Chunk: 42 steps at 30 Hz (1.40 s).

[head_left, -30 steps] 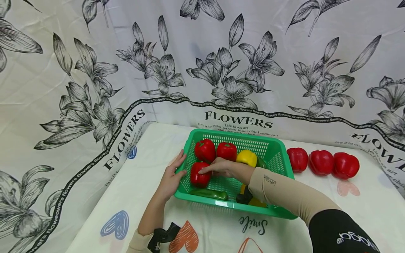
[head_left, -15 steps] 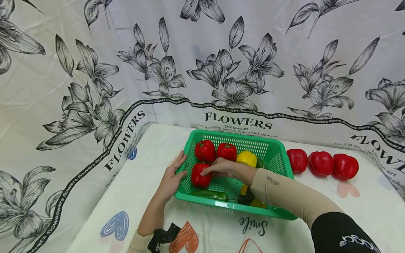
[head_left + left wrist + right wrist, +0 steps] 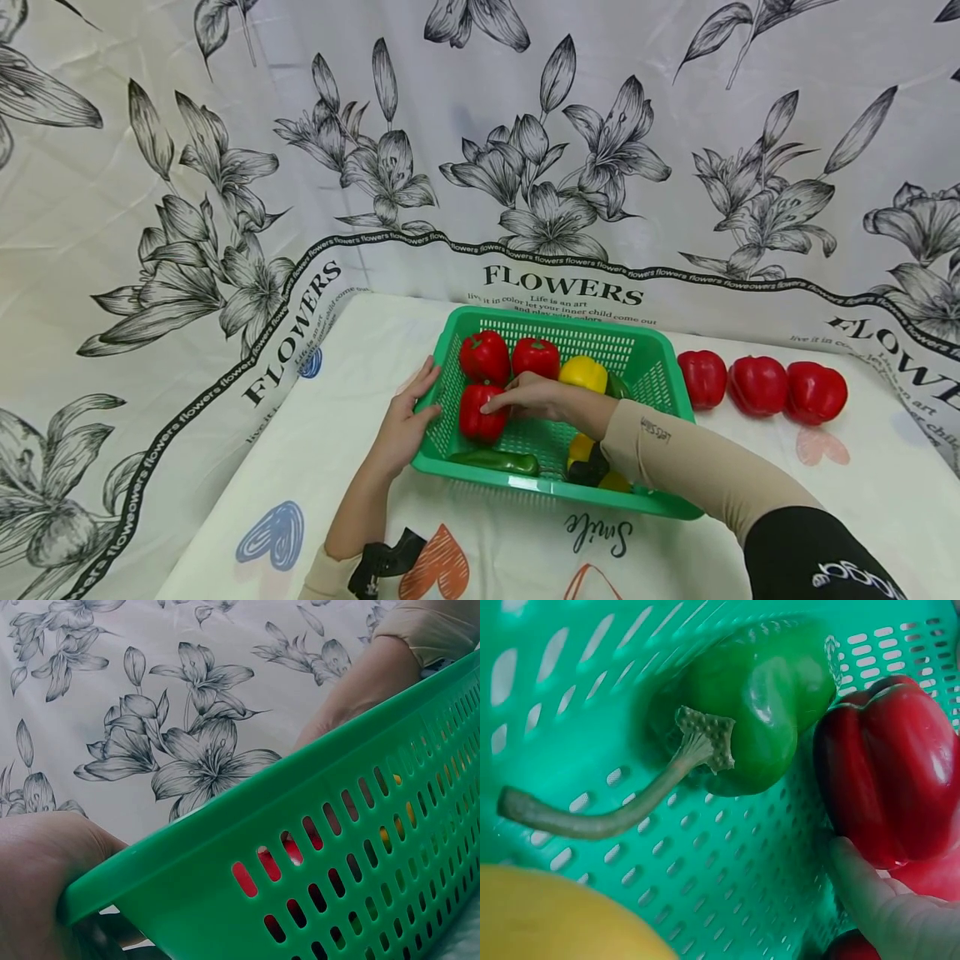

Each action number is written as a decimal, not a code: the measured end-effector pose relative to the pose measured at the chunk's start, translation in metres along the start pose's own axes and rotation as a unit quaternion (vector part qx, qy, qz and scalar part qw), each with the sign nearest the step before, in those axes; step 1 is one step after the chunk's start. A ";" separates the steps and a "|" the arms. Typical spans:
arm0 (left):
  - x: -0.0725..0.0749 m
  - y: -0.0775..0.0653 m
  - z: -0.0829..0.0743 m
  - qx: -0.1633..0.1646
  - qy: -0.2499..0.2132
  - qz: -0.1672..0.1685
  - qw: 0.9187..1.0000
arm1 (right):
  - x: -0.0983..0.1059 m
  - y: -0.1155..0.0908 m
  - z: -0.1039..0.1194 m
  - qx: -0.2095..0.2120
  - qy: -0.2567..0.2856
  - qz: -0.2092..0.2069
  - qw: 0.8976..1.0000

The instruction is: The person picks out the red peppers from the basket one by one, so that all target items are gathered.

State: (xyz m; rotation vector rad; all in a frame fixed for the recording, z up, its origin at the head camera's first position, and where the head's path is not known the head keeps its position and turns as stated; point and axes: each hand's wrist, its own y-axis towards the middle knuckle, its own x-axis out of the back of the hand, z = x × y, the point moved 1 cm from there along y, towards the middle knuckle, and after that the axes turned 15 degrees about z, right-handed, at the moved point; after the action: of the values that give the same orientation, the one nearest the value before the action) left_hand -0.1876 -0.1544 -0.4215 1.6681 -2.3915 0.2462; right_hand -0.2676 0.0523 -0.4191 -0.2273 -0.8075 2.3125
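Grasping a red bell pepper (image 3: 477,419), the right hand (image 3: 531,397) reaches into a green plastic basket (image 3: 651,354) on the cloth-covered tabletop (image 3: 352,383). In the head view this pepper lies at nine o'clock from that hand, directly against its thumb; the right wrist view also shows the thumb touching the fruit, while the other fingers are hidden. At nine o'clock on the basket, the left hand (image 3: 405,423) holds the rim.

Around the gripped pepper, a second red bell pepper (image 3: 483,356) sits just beyond it at twelve o'clock, and a third red one (image 3: 536,358) stands near at two. A long green pepper (image 3: 502,462) lies at six o'clock along the near wall, its curved stalk visible from the right wrist. A yellow bell pepper (image 3: 583,373) is at two o'clock from the right hand. Outside, at three o'clock from the basket, three more red bell peppers (image 3: 757,386) form a row on the tabletop.
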 end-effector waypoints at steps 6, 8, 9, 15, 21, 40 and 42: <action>0.001 0.001 0.000 -0.003 -0.001 0.005 1.000 | -0.001 -0.007 0.004 0.006 0.004 0.007 1.000; 0.000 0.000 -0.001 -0.006 -0.003 0.006 1.000 | -0.001 -0.010 0.006 0.009 0.008 0.011 1.000; 0.000 0.000 0.000 -0.005 -0.004 0.005 1.000 | -0.001 -0.012 0.007 0.011 0.009 0.013 1.000; 0.000 0.000 0.001 -0.004 0.000 0.001 1.000 | 0.001 -0.025 0.013 0.023 0.025 0.027 0.999; 0.000 0.000 0.003 0.002 0.001 -0.001 1.000 | 0.004 -0.043 0.018 0.040 0.045 0.029 0.998; 0.000 0.001 0.005 -0.007 0.011 -0.003 1.000 | 0.024 -0.095 0.006 0.093 0.073 0.030 0.993; 0.000 0.001 0.005 -0.008 0.012 -0.002 1.000 | 0.025 -0.101 0.004 0.105 0.079 0.037 0.991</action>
State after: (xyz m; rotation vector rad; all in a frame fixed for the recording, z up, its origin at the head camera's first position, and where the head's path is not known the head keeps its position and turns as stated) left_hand -0.1894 -0.1552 -0.4262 1.6528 -2.3664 0.2440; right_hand -0.2340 0.1257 -0.3538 -0.3466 -0.4810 2.3924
